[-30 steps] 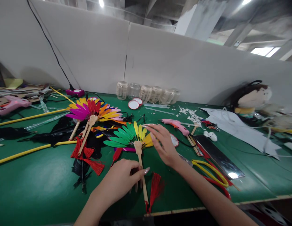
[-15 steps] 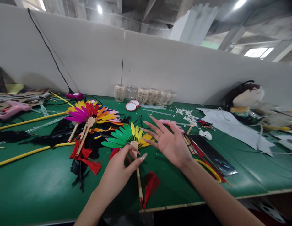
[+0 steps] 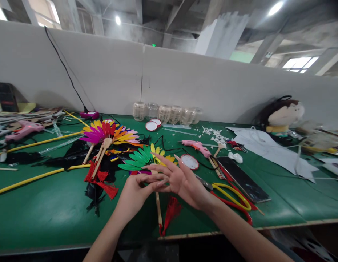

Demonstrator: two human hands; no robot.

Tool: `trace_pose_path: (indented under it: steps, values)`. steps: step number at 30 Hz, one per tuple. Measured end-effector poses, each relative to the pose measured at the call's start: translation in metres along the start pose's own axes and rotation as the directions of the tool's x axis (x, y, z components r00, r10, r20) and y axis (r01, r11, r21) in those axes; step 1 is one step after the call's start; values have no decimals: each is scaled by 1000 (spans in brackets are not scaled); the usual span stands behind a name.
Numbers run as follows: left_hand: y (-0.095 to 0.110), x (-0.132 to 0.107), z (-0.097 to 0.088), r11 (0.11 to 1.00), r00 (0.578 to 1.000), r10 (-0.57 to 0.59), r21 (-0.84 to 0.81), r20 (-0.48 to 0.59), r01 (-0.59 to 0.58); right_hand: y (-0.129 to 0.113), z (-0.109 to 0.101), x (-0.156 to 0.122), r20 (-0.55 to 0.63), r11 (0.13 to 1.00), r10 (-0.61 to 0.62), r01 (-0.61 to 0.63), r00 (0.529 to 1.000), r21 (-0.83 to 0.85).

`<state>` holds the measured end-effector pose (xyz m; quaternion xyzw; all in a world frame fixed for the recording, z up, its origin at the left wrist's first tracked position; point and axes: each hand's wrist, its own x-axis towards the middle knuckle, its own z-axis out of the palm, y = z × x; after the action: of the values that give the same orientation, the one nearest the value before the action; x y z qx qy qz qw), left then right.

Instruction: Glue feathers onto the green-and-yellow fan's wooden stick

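A feather fan (image 3: 139, 158) with green and yellow feathers, a wooden handle and a red tassel (image 3: 173, 211) lies in front of me. Above its handle my left hand (image 3: 140, 189) has thumb and fingers drawn together; what they pinch, if anything, is hidden. My right hand (image 3: 182, 182) is open, palm up with fingers stretched leftward across the fan. Its lower fingers meet the left fingertips. Both hands cover the fan's centre. Just right of the right wrist lie scissors (image 3: 231, 196) with yellow and red handles. Behind them is a pink glue gun (image 3: 196, 146).
More feather fans (image 3: 109, 136) with red tassels lie at left, among black feathers and yellow rods (image 3: 38, 180). Several jars (image 3: 165, 113) line the partition. A round lid (image 3: 189, 162), a phone (image 3: 244, 178) and white paper (image 3: 272, 153) are at right. A plush doll (image 3: 285, 114) sits behind.
My right hand has come down and left to meet my left hand. The scissors and the round lid behind it are now uncovered. The view has tilted slightly.
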<state>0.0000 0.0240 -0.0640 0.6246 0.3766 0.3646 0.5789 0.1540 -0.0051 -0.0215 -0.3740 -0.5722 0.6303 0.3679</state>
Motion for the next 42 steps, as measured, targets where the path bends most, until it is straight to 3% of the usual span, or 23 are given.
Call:
trace_pose_path:
  steps: [7,12,15,17,20,23,25,27,31,35,39,42]
  values:
    - [17,-9,-33,992,984,-30,116,-177,51,-10,-23,-11,65,995,-52,46,997,90]
    - [26,-19,-63,953,920,29,288,-391,92,-21,-50,-31,104,995,87,-82,991,-55]
    - [28,-22,-75,941,864,105,330,-493,74,-24,-66,-47,26,954,170,-158,985,-253]
    - [29,-22,-75,952,846,110,300,-521,61,-22,-71,-55,-84,945,122,-141,989,-296]
    - [29,-18,-58,976,909,111,218,-402,-23,-15,-66,-59,-120,992,18,-32,993,-120]
    - [24,-13,-24,984,985,128,136,-117,-112,-11,-49,-56,8,997,13,-14,1000,71]
    - [18,-11,-1,988,988,134,61,72,-139,-9,-36,-52,74,995,23,-30,997,91]
    - [13,-9,16,993,982,83,63,168,-95,-6,-26,-49,112,995,34,-44,993,88]
    - [10,-7,26,981,996,18,191,91,-35,-3,-18,-46,186,992,33,-55,982,113]
    - [22,-10,4,964,998,42,259,55,-55,-16,-29,-58,257,997,67,-71,964,4]
    - [32,-18,-28,953,999,33,301,-16,-26,-36,-56,-88,29,946,38,-26,999,-322]
    - [28,-21,-44,941,998,4,337,-67,19,-40,-84,-112,-245,819,-35,-112,969,-562]
